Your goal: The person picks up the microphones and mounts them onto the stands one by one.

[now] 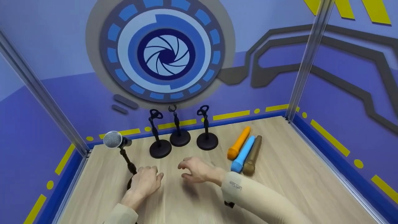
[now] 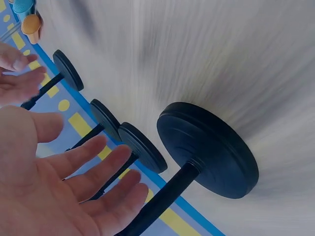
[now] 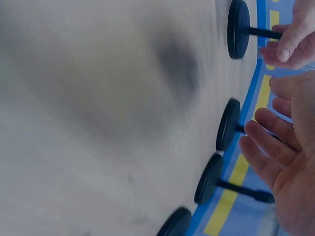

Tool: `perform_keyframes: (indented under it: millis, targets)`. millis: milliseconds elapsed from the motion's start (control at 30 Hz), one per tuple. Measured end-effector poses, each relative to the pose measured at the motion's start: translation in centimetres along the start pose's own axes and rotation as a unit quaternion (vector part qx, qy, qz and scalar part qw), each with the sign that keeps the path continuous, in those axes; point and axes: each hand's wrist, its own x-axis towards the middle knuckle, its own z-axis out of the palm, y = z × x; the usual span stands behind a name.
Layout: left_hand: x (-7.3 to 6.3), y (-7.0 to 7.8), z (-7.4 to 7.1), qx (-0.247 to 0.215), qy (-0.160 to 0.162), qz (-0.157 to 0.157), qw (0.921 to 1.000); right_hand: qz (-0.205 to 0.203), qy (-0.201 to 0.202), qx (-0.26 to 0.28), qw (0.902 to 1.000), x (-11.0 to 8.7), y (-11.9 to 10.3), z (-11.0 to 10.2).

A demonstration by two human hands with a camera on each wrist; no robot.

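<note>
A microphone with a silver mesh head (image 1: 112, 139) sits in the clip of a black desk stand (image 1: 127, 160) at the left. My left hand (image 1: 144, 183) is beside that stand and hides its lower part in the head view; its fingers are loosely spread. The left wrist view shows the stand's round base (image 2: 206, 152) just past the fingertips. Over the middle of the table, my right hand (image 1: 199, 171) hovers with relaxed fingers and holds nothing. Further back stand three black stands with bare clips: left (image 1: 160, 149), middle (image 1: 180, 138) and right (image 1: 207, 141).
To the right lie an orange microphone (image 1: 239, 143), a blue one (image 1: 244, 155) and a brown one (image 1: 253, 155), side by side. A small dark object (image 1: 229, 204) peeks out under the right sleeve. Decorated walls (image 1: 267, 93) enclose the wooden table (image 1: 298, 161).
</note>
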Motion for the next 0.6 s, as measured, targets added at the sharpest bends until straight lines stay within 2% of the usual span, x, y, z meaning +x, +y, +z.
perform_keyframes:
  millis: [200,367,600]
  targets:
    - [1.7,0.2,0.2,-0.024,0.028,-0.013,0.9992,0.043,0.005,0.014,0.9990,-2.1,2.7,-2.0]
    - [3.5,0.0,0.3,-0.047,0.023,-0.040,0.9978,0.049,0.034,0.012,0.9981,-3.7,4.6,-2.8]
    - [5.4,0.3,0.9,-0.040,0.039,-0.049,0.9972,0.072,0.061,0.012,0.9955,-6.4,7.1,-3.6]
